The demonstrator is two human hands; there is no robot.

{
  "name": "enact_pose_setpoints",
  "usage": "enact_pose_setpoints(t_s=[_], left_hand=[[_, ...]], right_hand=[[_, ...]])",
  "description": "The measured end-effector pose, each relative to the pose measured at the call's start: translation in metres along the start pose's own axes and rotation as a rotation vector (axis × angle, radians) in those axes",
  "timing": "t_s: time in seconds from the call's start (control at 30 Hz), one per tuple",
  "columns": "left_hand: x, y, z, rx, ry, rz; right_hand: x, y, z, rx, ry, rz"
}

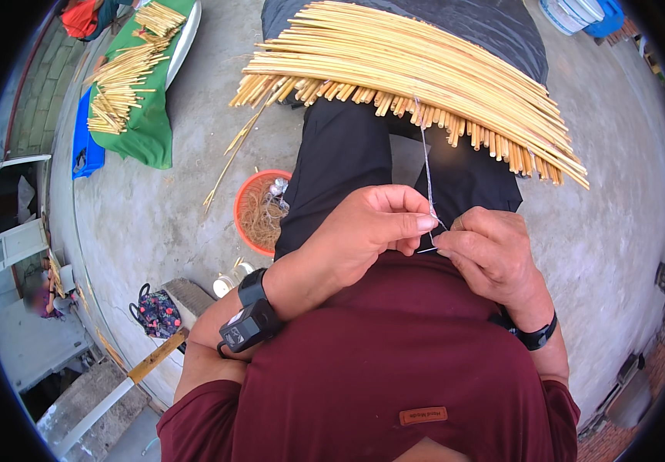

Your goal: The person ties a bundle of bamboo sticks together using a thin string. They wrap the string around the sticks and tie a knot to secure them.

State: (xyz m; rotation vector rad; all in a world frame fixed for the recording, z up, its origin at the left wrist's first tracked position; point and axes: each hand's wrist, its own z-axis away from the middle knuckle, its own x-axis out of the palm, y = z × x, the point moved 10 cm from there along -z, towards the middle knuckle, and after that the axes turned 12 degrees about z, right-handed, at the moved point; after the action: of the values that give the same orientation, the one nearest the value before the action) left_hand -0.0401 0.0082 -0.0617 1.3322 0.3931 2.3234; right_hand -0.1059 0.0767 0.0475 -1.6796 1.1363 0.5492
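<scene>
1. Thread (426,146) runs from stalk bundle (425,68), lying crosswise ahead, down to both hands.
2. Left hand (371,227): thumb and finger pinched on thread, nearer bundle along its run.
3. Right hand (494,250): fingertips pinched just beside, thin sliver (426,250) jutting leftward; exact hold unclear.

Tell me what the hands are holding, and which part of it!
A thin, pale string: the left fingers pinch it partway along from the stalk bundle, and the right fingers pinch it farther on.
</scene>
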Motion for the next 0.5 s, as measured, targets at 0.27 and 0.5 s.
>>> enact_pose_setpoints(t_s=[0.27, 0.5], left_hand=[[0.001, 0.018, 0.009, 0.099, -0.044, 0.281], [-0.009, 0.02, 0.019, 0.115, 0.078, 0.054]], right_hand=[[0.01, 0.013, 0.003, 0.088, -0.105, -0.006], [0.012, 0.023, 0.004, 0.166, -0.046, -0.23]])
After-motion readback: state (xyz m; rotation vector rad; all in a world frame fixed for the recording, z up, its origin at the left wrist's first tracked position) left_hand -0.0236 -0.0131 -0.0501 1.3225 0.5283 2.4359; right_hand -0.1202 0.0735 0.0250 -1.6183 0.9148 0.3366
